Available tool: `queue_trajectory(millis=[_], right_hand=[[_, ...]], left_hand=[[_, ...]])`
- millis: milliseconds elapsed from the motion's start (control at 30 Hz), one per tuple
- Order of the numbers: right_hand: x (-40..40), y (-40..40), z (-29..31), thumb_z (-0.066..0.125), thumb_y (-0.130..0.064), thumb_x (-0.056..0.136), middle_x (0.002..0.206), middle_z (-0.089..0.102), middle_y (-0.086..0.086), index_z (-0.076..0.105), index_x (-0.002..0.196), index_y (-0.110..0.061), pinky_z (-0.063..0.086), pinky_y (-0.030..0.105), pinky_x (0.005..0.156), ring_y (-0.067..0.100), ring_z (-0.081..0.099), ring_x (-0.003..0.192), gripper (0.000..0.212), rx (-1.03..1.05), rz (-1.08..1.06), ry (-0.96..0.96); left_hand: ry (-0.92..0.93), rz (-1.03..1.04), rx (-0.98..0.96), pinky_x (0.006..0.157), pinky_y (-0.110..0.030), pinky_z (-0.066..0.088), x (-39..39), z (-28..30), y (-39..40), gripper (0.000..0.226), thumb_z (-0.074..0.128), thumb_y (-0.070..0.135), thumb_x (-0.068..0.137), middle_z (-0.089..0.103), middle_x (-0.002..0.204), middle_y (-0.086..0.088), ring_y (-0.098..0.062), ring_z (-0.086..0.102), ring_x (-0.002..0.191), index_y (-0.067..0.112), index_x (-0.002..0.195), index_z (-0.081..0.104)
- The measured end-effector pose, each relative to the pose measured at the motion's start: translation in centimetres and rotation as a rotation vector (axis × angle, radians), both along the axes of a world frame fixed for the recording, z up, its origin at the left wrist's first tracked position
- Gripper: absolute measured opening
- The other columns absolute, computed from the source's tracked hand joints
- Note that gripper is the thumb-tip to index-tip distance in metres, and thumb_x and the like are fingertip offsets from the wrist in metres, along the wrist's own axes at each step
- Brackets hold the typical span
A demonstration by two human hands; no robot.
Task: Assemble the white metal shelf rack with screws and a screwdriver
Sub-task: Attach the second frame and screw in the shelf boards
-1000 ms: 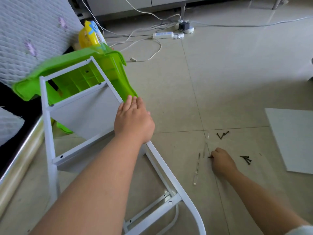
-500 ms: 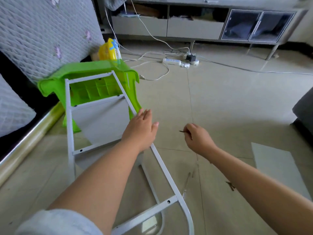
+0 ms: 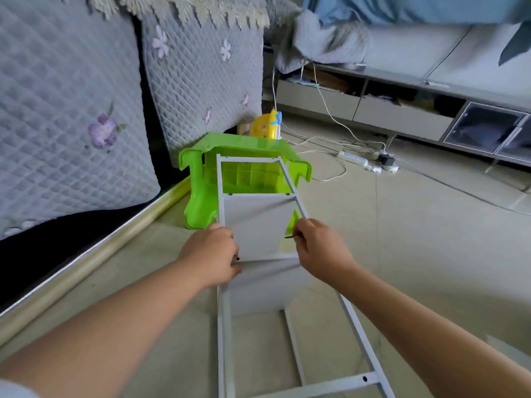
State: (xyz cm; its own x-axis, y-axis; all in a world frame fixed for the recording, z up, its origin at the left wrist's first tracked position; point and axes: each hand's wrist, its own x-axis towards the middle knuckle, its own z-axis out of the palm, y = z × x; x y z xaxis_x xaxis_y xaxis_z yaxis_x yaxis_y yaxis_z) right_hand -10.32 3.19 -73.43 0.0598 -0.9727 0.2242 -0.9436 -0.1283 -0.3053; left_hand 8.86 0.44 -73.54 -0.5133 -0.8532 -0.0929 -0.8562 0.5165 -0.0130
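Observation:
The white metal rack frame [image 3: 224, 326] lies tilted on the floor, its far end leaning on an overturned green plastic stool [image 3: 247, 147]. A white shelf panel [image 3: 258, 225] sits between its two rails. My left hand [image 3: 211, 255] grips the left rail where a crossbar meets it. My right hand [image 3: 319, 248] pinches a small dark screw [image 3: 288, 237] beside the right rail, over the panel. No screwdriver is in view.
A quilted grey sofa [image 3: 71, 110] with a metal base edge runs along the left. A yellow object [image 3: 265, 127] stands behind the stool. A power strip [image 3: 355, 160] and cables lie on the tiled floor, before a low cabinet [image 3: 402, 110].
My right hand lifted a screw off the floor and brought it up to the right rail. My left hand shifted from the right rail to the left rail. The view tilted upward.

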Motion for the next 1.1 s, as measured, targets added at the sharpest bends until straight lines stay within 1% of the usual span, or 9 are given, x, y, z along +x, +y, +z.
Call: queue_trajectory(millis=[167,300,433,533,600,667,767,967,1100], right_hand=[[1.5,-0.7,-1.8,0.036,-0.012,0.095,0.110,0.058,0.011,0.049,0.106,-0.007,0.036,0.032,0.074,0.032,0.053,0.101,0.018,0.113,-0.108,0.065],[1.9,-1.0,-3.0,0.034,-0.011,0.096,0.103,0.059,0.019,0.040,0.091,-0.011,0.027,0.034,0.066,0.036,0.053,0.094,0.008,0.088,-0.162,-0.025],[1.9,-0.9,-3.8,0.030,-0.012,0.098,0.098,0.061,0.017,0.037,0.091,-0.012,0.016,0.031,0.064,0.036,0.052,0.093,0.010,-0.006,-0.204,0.008],[1.9,-0.8,-4.3,0.034,-0.009,0.096,0.092,0.062,0.019,0.046,0.093,-0.007,0.018,0.031,0.066,0.038,0.054,0.089,0.013,-0.078,-0.182,-0.020],[1.8,-0.8,-4.5,0.034,-0.009,0.096,0.092,0.063,0.019,0.050,0.098,-0.002,0.019,0.031,0.066,0.039,0.054,0.090,0.018,-0.071,-0.188,-0.021],[1.8,-0.8,-4.5,0.032,-0.011,0.097,0.094,0.063,0.016,0.049,0.101,-0.003,0.018,0.031,0.067,0.037,0.053,0.092,0.020,-0.046,-0.196,0.005],[1.9,-0.9,-4.5,0.030,-0.012,0.097,0.095,0.062,0.015,0.047,0.100,-0.005,0.020,0.032,0.068,0.036,0.053,0.092,0.019,-0.018,-0.201,0.016],[2.0,-1.0,-1.4,0.050,-0.002,0.088,0.091,0.065,0.016,0.064,0.093,0.002,0.041,0.034,0.073,0.034,0.057,0.086,0.015,0.003,0.025,-0.085],[4.0,-1.0,1.5,0.053,-0.008,0.087,0.096,0.068,0.007,0.068,0.100,-0.007,0.044,0.029,0.077,0.023,0.059,0.090,0.020,0.136,0.257,0.080]], left_hand=[[-0.053,0.048,0.007,0.077,-0.031,0.044,-1.4,-0.1,-0.7,0.024,0.055,0.021,0.087,0.056,0.109,-0.008,-0.022,0.044,0.116,0.010,0.105,0.065],[-0.094,-0.032,-0.052,0.070,-0.030,0.038,-1.5,-0.6,-0.6,0.023,0.049,0.014,0.088,0.053,0.109,-0.005,-0.022,0.039,0.115,0.007,0.104,0.063],[-0.011,-0.020,-0.045,0.068,-0.028,0.033,-1.0,-1.0,-0.5,0.027,0.046,0.024,0.094,0.051,0.110,-0.002,-0.021,0.037,0.117,0.007,0.106,0.064],[0.074,-0.040,0.014,0.083,-0.028,0.038,0.0,-0.4,-0.7,0.040,0.049,0.040,0.092,0.046,0.127,-0.001,-0.019,0.033,0.124,0.011,0.116,0.061],[0.171,-0.003,0.054,0.102,-0.027,0.032,0.9,0.0,-0.5,0.053,0.051,0.046,0.090,0.029,0.147,-0.001,-0.017,0.024,0.135,0.013,0.132,0.049],[0.185,0.018,0.150,0.112,-0.024,0.014,2.0,-0.3,-0.2,0.074,0.047,0.049,0.091,0.006,0.156,-0.004,-0.015,0.006,0.143,0.007,0.146,0.022],[0.128,-0.004,0.319,0.109,-0.018,-0.010,3.0,-1.5,0.7,0.079,0.032,0.047,0.097,-0.024,0.153,-0.007,-0.014,-0.019,0.141,0.005,0.146,-0.013],[0.142,0.012,0.357,0.107,-0.017,-0.013,3.2,-2.4,0.4,0.074,0.024,0.046,0.098,-0.029,0.151,-0.007,-0.013,-0.022,0.140,0.006,0.144,-0.018],[0.123,0.009,0.372,0.111,-0.019,-0.008,3.6,-2.2,0.2,0.078,0.026,0.049,0.096,-0.026,0.152,-0.007,-0.013,-0.019,0.141,0.006,0.145,-0.016]])
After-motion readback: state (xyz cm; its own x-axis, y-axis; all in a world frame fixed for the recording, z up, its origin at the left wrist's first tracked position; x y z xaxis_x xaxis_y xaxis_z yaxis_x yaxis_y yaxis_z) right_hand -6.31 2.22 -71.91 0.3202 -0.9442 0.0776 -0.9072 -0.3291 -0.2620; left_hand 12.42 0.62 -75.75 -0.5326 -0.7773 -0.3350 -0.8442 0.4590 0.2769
